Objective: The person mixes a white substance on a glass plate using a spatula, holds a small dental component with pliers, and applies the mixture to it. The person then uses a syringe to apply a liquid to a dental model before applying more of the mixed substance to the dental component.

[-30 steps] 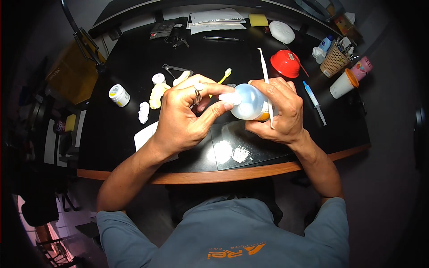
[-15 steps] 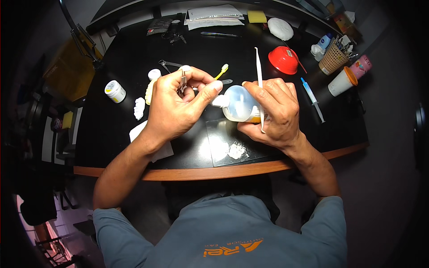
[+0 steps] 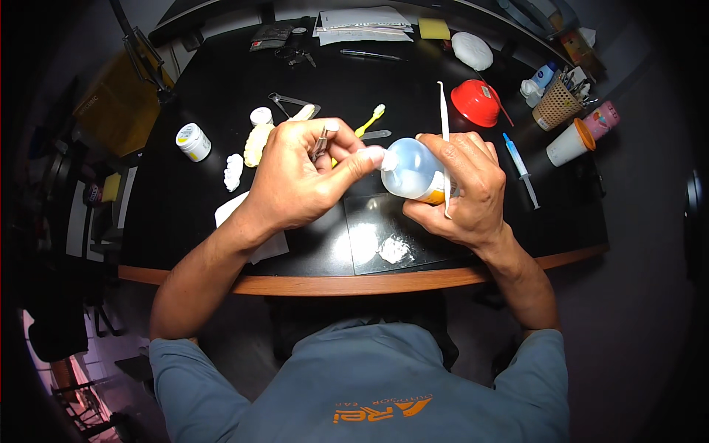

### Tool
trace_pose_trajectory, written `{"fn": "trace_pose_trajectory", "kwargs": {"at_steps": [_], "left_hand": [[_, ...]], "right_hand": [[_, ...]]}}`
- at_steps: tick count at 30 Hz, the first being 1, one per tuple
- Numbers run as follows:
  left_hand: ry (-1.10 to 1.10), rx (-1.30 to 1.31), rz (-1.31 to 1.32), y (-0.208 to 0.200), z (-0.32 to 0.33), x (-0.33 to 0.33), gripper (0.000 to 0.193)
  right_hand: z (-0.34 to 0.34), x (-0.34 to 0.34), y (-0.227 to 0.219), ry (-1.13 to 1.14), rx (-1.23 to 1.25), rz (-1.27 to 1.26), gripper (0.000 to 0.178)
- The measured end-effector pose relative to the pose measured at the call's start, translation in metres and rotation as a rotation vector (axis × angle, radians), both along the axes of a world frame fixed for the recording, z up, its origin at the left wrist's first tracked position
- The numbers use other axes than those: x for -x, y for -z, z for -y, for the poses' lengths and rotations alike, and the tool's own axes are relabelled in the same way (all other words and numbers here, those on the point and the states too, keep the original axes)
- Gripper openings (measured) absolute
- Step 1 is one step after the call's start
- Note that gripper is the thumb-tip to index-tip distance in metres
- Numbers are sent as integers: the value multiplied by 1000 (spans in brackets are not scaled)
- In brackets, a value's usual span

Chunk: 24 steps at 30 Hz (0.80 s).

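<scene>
My right hand (image 3: 473,184) grips a translucent squeeze bottle (image 3: 410,168) with an orange-and-white label, tilted with its top toward my left hand. A white double-ended dental hand instrument (image 3: 444,111) is also held in that hand, its hooked ends sticking out above and below. My left hand (image 3: 295,177) has its thumb and finger pinched at the bottle's white cap (image 3: 389,158), which they partly cover. A small metal piece (image 3: 320,144) sits within its curled fingers; its kind is unclear. Below lies a glass slab (image 3: 436,244) with a white paste smear (image 3: 394,249).
Left of my hands are a white jar (image 3: 193,142), a white tooth-shaped strip (image 3: 233,171) and a yellowish dental model (image 3: 256,144). A yellow toothbrush (image 3: 371,120) lies behind. To the right are a red bowl (image 3: 474,103), a syringe (image 3: 521,170), a cup (image 3: 570,143) and a woven basket (image 3: 557,102).
My left thumb and finger have moved right onto the bottle's white cap, hiding more of it. My right hand keeps hold of the bottle and instrument. The whole view has shifted slightly.
</scene>
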<state>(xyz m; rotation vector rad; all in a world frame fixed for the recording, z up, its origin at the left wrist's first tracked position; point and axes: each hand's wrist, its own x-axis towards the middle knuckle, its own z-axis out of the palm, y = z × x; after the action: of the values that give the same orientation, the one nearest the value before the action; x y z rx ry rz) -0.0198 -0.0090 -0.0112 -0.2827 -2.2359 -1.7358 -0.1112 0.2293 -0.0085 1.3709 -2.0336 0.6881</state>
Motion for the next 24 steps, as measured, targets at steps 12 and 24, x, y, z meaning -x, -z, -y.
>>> {"fn": "trace_pose_trajectory", "kwargs": {"at_steps": [12, 24], "left_hand": [[-80, 112, 128, -11, -6, -5, 18], [-117, 218, 14, -16, -5, -7, 19]], "right_hand": [[-1, -5, -3, 9, -54, -11, 72], [-1, -2, -1, 6, -52, -6, 73]]}}
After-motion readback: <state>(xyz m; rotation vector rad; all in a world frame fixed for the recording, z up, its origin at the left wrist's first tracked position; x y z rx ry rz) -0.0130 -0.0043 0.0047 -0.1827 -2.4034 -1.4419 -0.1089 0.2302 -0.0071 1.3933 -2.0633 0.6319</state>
